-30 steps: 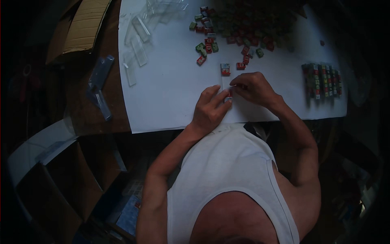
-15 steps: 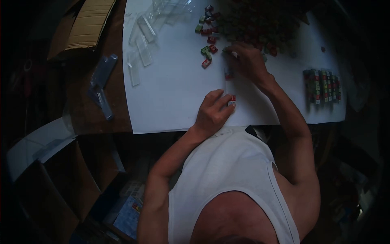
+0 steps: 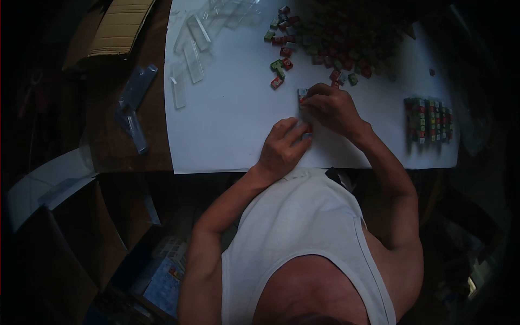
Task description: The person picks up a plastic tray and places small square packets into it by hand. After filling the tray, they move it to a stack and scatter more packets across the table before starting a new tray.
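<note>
A narrow clear plastic sleeve [image 3: 304, 111] lies on the white sheet [image 3: 233, 114] in front of me. My left hand [image 3: 283, 147] pinches its near end against the sheet. My right hand [image 3: 329, 106] holds a small coloured packet [image 3: 302, 95] at the sleeve's far end. A heap of small red and green packets [image 3: 330, 38] lies at the far edge of the sheet. A few loose packets [image 3: 280, 67] sit just left of my right hand.
Filled sleeves in a neat row [image 3: 429, 119] rest at the right of the sheet. Several empty clear sleeves [image 3: 190, 49] lie at the far left. A cardboard flap [image 3: 116, 27] and plastic bags [image 3: 132, 105] sit on the wooden table to the left.
My right hand reached out to the packet heap, then came back toward the sleeve with a packet. My left hand stayed on the sleeve's near end.
</note>
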{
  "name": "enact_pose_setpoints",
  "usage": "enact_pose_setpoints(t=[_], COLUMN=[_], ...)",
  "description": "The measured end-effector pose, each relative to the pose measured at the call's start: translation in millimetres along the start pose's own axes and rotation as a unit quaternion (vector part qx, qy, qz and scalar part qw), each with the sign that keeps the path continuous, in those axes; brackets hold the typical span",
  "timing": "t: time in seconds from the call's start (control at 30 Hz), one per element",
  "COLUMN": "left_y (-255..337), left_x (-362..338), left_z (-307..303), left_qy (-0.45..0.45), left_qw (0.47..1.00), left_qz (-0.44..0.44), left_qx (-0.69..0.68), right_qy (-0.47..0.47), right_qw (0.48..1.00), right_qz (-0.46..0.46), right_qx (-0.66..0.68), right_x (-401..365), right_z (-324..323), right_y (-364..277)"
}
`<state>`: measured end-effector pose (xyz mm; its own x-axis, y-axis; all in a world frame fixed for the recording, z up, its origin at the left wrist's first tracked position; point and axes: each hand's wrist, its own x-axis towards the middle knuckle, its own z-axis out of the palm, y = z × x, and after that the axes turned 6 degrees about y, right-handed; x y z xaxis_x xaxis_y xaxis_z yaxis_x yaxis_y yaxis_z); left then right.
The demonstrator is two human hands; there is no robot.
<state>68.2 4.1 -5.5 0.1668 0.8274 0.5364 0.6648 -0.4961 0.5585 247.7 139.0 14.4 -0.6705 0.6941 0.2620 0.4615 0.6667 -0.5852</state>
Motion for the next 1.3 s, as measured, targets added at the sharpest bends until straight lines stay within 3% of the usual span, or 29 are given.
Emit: enact_pose_setpoints(t=[0.13,0.23,0.37,0.43,0.5,0.83,1.13,1.3], left_y=[-1,-1,-1,1,0,-3,-3,3], left_x=[-1,-2,0,0,0,-3,-3,2], left_z=[-1,1,-1,-1,-1,-1,-4,-6], left_qy=[-0.015,-0.009,-0.007,-0.004,-0.006,-0.011,-0.007,-0.013], left_qw=[1.0,0.999,1.0,1.0,1.0,0.999,0.999,1.0], left_qz=[0.013,0.017,0.014,0.012,0.006,0.034,0.036,0.012], left_qx=[0.016,0.027,0.02,0.011,0.018,0.029,0.012,-0.007], right_qy=[0.028,0.09,0.026,0.013,0.114,0.058,0.025,0.128], right_qw=[0.999,0.993,0.988,0.987,0.991,0.997,0.996,0.991], right_qz=[-0.009,-0.068,-0.107,-0.102,-0.064,-0.044,-0.061,-0.016], right_qx=[0.036,-0.04,-0.105,-0.123,-0.041,0.025,0.06,0.034], right_x=[40,80,110,104,89,-41,-23,34], right_z=[9,23,30,28,18,1,9,23], right_y=[11,19,30,35,32,-3,-7,-4])
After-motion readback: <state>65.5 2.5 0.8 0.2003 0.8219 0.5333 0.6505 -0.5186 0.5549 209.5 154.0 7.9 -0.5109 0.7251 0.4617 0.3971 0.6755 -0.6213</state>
